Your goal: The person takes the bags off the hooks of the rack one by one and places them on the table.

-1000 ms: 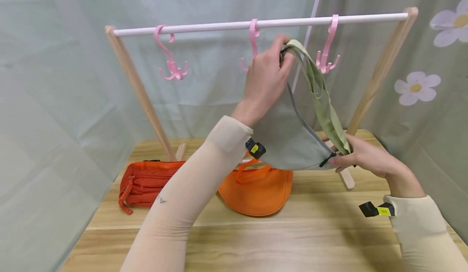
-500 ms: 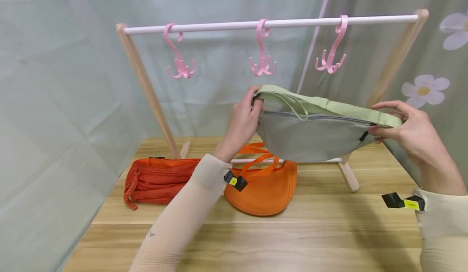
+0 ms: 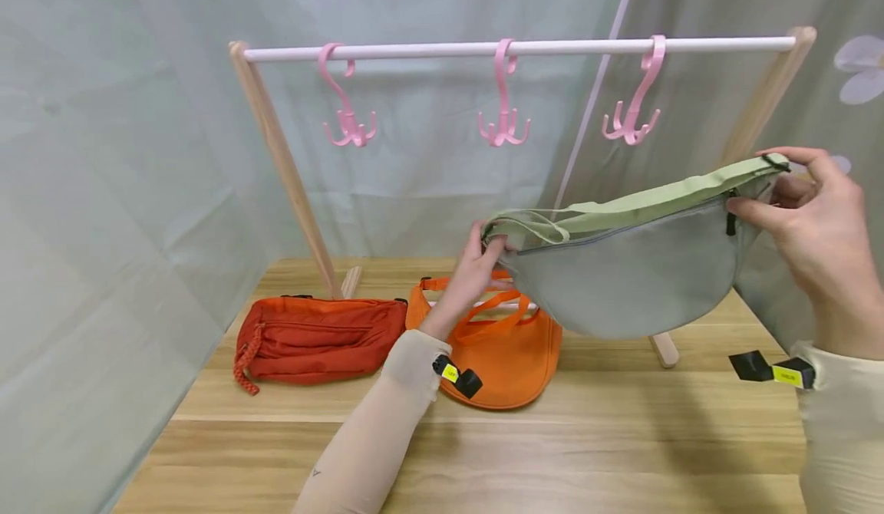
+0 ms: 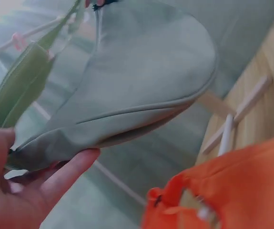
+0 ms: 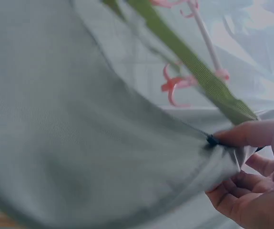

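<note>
A grey-green waist bag (image 3: 635,276) with a pale green strap (image 3: 649,198) hangs stretched between both hands, above the table and below the rack's bar. My left hand (image 3: 476,261) pinches its left end, where strap and bag meet. With thumb and fingers my right hand (image 3: 822,215) grips the other end, beside the black zipper pull (image 3: 731,219), and holds it higher than the left. The left wrist view has the left hand (image 4: 36,186) at the bag's narrow corner. In the right wrist view the thumb of the right hand (image 5: 256,176) presses by the zipper's end.
Three pink hooks (image 3: 505,115) hang from the white bar (image 3: 428,50) of a wooden-legged rack. On the wooden table (image 3: 552,453) lie a red bag (image 3: 318,345) at left and an orange bag (image 3: 504,368) in the middle, partly behind the left arm.
The waist bag has come down from near the middle hook and swung from a steep slant to right end high. My left hand has lowered; my right hand has risen and moved right.
</note>
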Motion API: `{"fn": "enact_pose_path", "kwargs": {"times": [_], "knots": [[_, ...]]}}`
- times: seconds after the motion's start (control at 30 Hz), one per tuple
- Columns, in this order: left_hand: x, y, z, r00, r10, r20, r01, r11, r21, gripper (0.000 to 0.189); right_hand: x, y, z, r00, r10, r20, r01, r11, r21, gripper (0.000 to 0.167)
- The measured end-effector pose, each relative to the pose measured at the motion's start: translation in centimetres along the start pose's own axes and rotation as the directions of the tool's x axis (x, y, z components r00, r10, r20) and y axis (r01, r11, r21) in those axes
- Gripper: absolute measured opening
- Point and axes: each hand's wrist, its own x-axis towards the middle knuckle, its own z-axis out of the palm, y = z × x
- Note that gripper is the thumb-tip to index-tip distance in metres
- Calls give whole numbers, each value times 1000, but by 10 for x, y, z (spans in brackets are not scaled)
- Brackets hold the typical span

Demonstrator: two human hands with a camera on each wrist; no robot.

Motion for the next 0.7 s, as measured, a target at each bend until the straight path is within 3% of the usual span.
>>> {"fn": "enact_pose_path", "kwargs": {"times": [0.1, 0.23, 0.33, 0.47, 0.6, 0.7], "knots": [[-2, -14, 9, 991, -64, 116, 74, 994, -80, 63, 0, -6, 4, 998, 15, -63, -17, 999, -35, 63], [-7, -26, 23, 979, -76, 188, 87, 995, -48, 88, -2, -8, 6, 986, 43, -160, -39, 999, 31, 64], [-11, -30, 32, 988, -62, 139, 66, 998, -24, 90, -4, -4, 6, 969, 32, -246, -56, 994, -90, 52], [-13, -32, 38, 996, -85, 31, 87, 994, -72, 90, -10, 7, 2, 945, -43, -324, -55, 957, -286, 34], [-11, -30, 45, 993, -100, -66, 92, 989, -116, 92, -19, 20, -5, 928, -83, -364, 5, 978, -211, 29], [-10, -28, 53, 991, -72, -117, 54, 988, -147, 89, -26, 28, -10, 916, -99, -388, 56, 991, -120, 22]]}}
